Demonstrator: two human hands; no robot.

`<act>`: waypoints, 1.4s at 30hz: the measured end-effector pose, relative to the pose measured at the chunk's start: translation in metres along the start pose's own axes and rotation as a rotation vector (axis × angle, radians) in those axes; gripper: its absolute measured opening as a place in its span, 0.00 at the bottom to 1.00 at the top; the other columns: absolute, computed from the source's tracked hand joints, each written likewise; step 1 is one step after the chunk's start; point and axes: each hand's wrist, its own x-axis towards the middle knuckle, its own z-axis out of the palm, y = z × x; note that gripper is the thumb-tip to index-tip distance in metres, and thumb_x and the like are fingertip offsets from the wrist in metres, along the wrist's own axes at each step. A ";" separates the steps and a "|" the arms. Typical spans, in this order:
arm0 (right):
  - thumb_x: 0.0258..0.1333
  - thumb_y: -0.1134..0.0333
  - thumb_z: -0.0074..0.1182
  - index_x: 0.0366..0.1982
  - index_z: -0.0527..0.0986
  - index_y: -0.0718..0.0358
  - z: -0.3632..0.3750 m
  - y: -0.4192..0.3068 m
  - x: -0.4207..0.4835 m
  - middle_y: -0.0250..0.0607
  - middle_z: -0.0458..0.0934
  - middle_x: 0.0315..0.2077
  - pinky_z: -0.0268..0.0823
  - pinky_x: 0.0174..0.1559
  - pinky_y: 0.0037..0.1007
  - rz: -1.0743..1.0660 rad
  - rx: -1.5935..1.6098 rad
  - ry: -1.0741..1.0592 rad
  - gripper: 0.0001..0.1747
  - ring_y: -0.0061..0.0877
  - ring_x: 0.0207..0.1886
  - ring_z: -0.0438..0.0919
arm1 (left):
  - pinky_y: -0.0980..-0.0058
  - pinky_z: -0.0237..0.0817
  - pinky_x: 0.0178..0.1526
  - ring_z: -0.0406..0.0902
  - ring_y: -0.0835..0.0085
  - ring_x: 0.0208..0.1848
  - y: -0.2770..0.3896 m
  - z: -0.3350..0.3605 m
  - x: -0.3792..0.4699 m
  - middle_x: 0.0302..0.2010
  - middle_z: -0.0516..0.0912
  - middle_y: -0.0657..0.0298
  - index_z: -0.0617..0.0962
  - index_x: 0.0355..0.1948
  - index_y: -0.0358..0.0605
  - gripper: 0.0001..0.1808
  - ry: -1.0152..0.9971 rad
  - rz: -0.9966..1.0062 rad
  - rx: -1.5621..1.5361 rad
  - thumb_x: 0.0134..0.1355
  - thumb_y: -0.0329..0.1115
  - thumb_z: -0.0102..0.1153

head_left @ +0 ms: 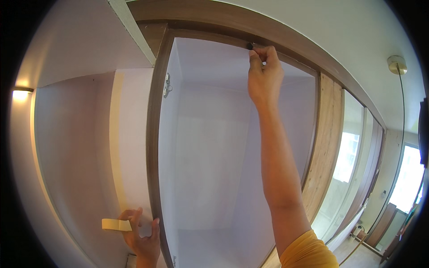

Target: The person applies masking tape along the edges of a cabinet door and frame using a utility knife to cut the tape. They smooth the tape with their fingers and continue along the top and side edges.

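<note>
My right hand is raised to the top rail of a brown wooden cabinet frame, its fingertips pinching a small dark object against the rail; what that object is I cannot tell. At the lower left, my left hand has a roll of cream masking tape hooked on its fingers, with the thumb by the frame's left upright. A strip of pale yellow tape runs down the edge of the white panel above this hand. Inside the open cabinet, a metal hinge is fixed to the left wall.
Bare wooden boards stand right of the cabinet opening, followed by glossy panels. A lit lamp is at the far left. From the ceiling at right hangs a cord from a brass mount. A white beam juts out at upper left.
</note>
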 end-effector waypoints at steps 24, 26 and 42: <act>0.73 0.69 0.55 0.41 0.75 0.66 -0.006 -0.002 0.002 0.45 0.81 0.27 0.67 0.34 0.36 0.043 -0.003 -0.032 0.06 0.29 0.25 0.72 | 0.64 0.64 0.44 0.71 0.65 0.38 0.000 -0.003 0.000 0.49 0.77 0.56 0.81 0.60 0.44 0.31 -0.014 -0.015 0.003 0.54 0.27 0.80; 0.73 0.69 0.56 0.42 0.75 0.66 -0.004 -0.006 0.001 0.46 0.81 0.28 0.67 0.34 0.37 0.030 -0.023 -0.051 0.07 0.30 0.25 0.72 | 0.64 0.65 0.45 0.71 0.66 0.38 0.000 -0.004 0.000 0.50 0.78 0.55 0.81 0.60 0.44 0.32 -0.022 -0.019 0.001 0.53 0.26 0.80; 0.72 0.67 0.57 0.43 0.76 0.65 -0.018 0.000 0.004 0.43 0.79 0.27 0.66 0.34 0.36 0.023 -0.045 -0.063 0.07 0.28 0.26 0.71 | 0.63 0.64 0.44 0.72 0.64 0.40 0.002 -0.001 0.000 0.47 0.77 0.56 0.81 0.60 0.46 0.31 -0.003 -0.018 0.008 0.54 0.27 0.79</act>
